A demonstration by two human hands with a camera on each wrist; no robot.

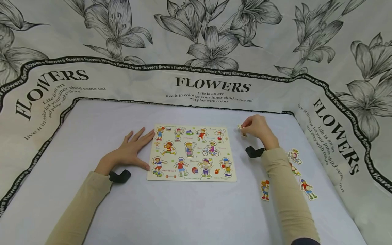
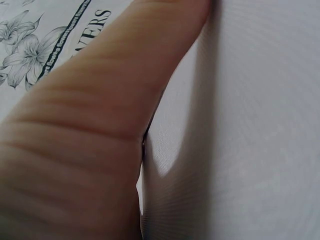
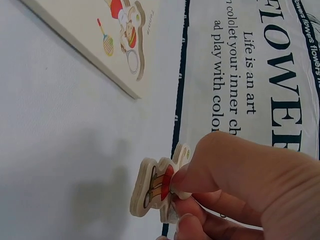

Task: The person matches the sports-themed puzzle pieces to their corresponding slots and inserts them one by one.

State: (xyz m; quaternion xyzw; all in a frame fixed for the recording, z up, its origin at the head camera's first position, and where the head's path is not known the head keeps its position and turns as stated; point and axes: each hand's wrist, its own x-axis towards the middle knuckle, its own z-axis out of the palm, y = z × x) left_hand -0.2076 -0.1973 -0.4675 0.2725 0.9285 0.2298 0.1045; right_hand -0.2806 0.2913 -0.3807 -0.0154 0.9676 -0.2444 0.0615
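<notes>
A flat puzzle board [image 1: 180,136] printed with children playing sports lies at the middle of the table. My left hand [image 1: 130,150] has its fingers spread at the board's left edge, fingertips and thumb touching it. To the right of the board, above the table, my right hand [image 1: 257,128] pinches a puzzle piece [image 3: 167,180] between thumb and fingers. The right wrist view shows the piece's red clothing and legs; its upper part is mostly hidden by the fingers. In the left wrist view only part of the left hand [image 2: 85,115] appears, close up.
Several loose pieces lie by the right forearm: a cyclist piece [image 1: 294,156], a runner piece [image 1: 294,169] partly behind the sleeve, a blue-capped figure [image 1: 307,189] and a basketball figure [image 1: 265,190]. Flower-printed cloth [image 1: 211,85] stands behind the white table [image 1: 190,211].
</notes>
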